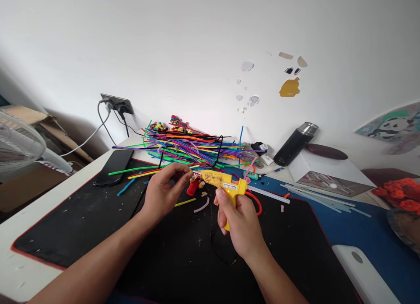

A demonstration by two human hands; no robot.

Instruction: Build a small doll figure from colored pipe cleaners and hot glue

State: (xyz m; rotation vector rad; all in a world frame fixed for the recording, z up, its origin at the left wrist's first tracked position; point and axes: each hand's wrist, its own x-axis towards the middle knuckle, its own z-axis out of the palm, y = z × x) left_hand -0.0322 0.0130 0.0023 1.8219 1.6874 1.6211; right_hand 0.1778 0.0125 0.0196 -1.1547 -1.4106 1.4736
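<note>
My right hand (241,221) is wrapped round the handle of a yellow hot glue gun (218,180), whose nozzle points left. A clear glue stick (269,193) sticks out of its back end. At the nozzle tip, the fingers of my left hand (167,188) are pinched together; whatever is between them is too small to make out. Just below the nozzle, a small red and yellow figure (194,186) is partly hidden behind the gun. Short pipe cleaner pieces, a yellow one (185,202) and a pale purple one (202,206), lie on the black mat (164,260).
A pile of coloured pipe cleaners (193,148) lies along the wall. A phone (114,167) rests at the left, near a fan (22,138). On the right are a black thermos (295,143), a white box (331,172), spare glue sticks (328,199) and a white device (361,273).
</note>
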